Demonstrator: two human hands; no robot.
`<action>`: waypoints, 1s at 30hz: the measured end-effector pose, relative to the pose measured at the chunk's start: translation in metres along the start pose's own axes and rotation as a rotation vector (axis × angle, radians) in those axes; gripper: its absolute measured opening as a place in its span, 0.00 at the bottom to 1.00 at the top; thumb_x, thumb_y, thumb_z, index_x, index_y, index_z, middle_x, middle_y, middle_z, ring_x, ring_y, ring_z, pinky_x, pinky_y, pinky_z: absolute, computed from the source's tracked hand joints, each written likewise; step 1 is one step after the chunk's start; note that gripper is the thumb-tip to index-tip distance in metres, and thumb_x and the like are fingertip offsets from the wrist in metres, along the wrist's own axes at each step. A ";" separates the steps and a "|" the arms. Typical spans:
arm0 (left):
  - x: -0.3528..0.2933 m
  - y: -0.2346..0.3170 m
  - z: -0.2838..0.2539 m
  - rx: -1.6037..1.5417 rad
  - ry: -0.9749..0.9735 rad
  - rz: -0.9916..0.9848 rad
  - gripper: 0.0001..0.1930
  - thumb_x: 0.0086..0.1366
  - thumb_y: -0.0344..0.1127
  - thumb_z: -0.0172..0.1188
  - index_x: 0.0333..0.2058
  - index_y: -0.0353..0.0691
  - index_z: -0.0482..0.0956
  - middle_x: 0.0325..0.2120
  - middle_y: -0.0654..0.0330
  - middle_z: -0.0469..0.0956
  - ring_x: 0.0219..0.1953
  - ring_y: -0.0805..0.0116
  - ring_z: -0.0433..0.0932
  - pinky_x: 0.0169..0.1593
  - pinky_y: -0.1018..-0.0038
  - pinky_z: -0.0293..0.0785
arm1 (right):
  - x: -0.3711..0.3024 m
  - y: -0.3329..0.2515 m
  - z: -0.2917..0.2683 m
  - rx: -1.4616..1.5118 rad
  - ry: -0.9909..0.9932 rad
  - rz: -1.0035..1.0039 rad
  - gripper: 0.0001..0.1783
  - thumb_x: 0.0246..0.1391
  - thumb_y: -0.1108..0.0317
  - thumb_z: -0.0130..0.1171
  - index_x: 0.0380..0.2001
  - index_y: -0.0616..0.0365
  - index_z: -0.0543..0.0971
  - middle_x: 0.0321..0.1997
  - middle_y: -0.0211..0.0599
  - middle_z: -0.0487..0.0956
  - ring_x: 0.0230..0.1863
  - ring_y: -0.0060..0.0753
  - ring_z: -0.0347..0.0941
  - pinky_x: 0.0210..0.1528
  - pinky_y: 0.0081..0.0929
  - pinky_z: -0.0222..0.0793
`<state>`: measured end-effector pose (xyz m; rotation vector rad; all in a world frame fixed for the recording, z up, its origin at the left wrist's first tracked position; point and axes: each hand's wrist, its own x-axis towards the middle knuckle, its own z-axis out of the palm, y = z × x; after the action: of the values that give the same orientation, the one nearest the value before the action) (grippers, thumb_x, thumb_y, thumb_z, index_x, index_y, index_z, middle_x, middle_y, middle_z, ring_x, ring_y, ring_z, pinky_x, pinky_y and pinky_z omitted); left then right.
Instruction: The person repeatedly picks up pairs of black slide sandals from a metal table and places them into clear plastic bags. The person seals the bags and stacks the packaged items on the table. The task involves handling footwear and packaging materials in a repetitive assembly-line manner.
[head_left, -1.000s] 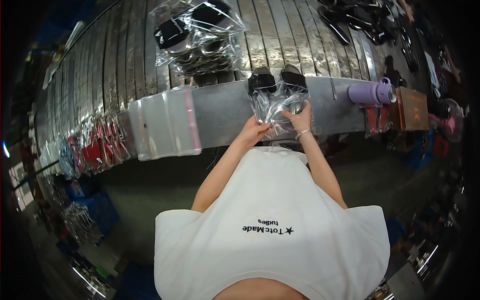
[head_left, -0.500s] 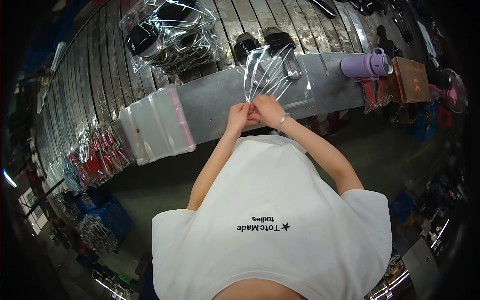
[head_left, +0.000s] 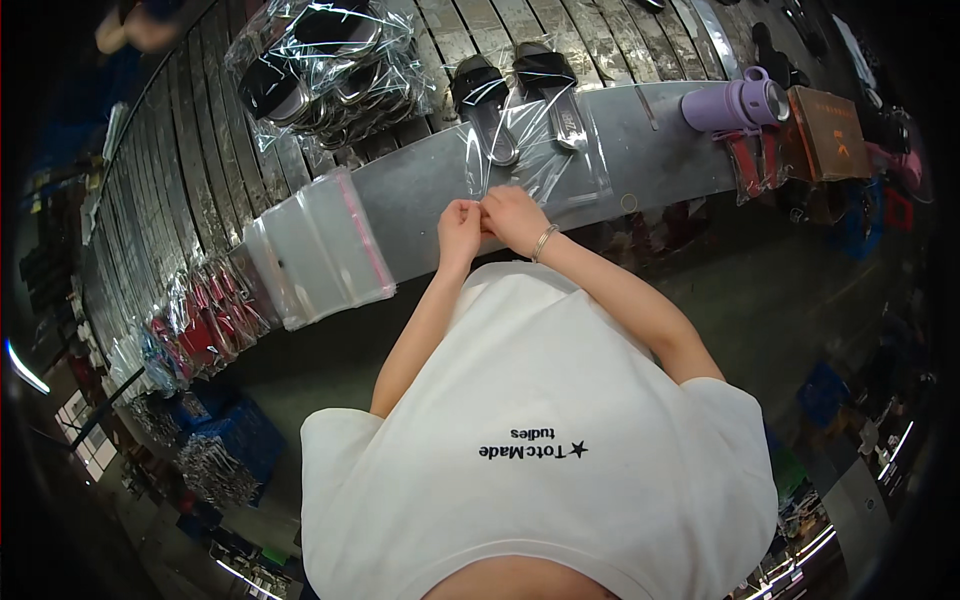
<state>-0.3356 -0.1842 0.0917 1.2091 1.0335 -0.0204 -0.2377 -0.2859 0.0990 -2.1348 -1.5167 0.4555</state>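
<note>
A pair of black slide sandals, the left one (head_left: 490, 128) and the right one (head_left: 565, 118), lies side by side with toes away from me. Clear plastic from a bag (head_left: 538, 182) spreads around their near ends and reaches toward me. At its near edge my left hand (head_left: 460, 235) is closed, fingertips pinched together. My right hand (head_left: 514, 218), with a bracelet on the wrist, presses close against it, also closed. Both grip the bag's near edge; the exact hold is hidden by the fingers.
Left of my hands lies a stack of clear bags (head_left: 315, 255) with a pink strip. Bagged sandals (head_left: 335, 90) are piled on the slatted table (head_left: 200, 130), and red bagged items (head_left: 205, 325) sit further left. A purple bottle (head_left: 735, 105) and brown box (head_left: 828, 135) stand right.
My hands have shifted slightly left, staying together at the bag's near edge. The plastic looks less bunched over the sandals, and the sandals appear further left in view.
</note>
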 end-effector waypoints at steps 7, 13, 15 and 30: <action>-0.009 -0.005 -0.016 -0.159 -0.031 -0.039 0.10 0.67 0.32 0.47 0.39 0.29 0.70 0.28 0.49 0.80 0.29 0.65 0.81 0.34 0.75 0.78 | -0.197 0.114 -0.033 -0.194 -0.457 0.250 0.09 0.53 0.67 0.51 0.30 0.58 0.79 0.37 0.43 0.76 0.44 0.43 0.71 0.45 0.38 0.68; -0.003 0.008 -0.040 0.813 0.099 0.830 0.18 0.57 0.25 0.53 0.48 0.40 0.71 0.48 0.50 0.72 0.48 0.55 0.73 0.52 0.65 0.69 | -0.184 0.143 -0.071 0.170 -0.266 0.594 0.19 0.50 0.75 0.45 0.48 0.59 0.71 0.47 0.48 0.73 0.51 0.48 0.68 0.51 0.38 0.65; 0.024 0.024 -0.039 1.335 -0.110 1.173 0.28 0.47 0.23 0.57 0.51 0.47 0.71 0.60 0.52 0.59 0.62 0.52 0.57 0.63 0.61 0.56 | -0.092 0.105 -0.106 -0.190 0.234 0.136 0.17 0.50 0.76 0.45 0.44 0.53 0.74 0.45 0.39 0.75 0.50 0.45 0.67 0.53 0.38 0.64; 0.001 -0.035 -0.042 -0.267 -0.231 -0.184 0.09 0.63 0.36 0.54 0.29 0.37 0.74 0.19 0.66 0.67 0.19 0.77 0.63 0.21 0.79 0.59 | -0.052 0.109 0.050 0.922 0.156 1.025 0.13 0.44 0.65 0.57 0.15 0.65 0.76 0.12 0.40 0.73 0.12 0.33 0.69 0.13 0.34 0.64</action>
<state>-0.3798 -0.1664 0.0660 0.8458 0.9092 -0.1573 -0.1959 -0.3548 -0.0033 -1.8847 0.0746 1.0273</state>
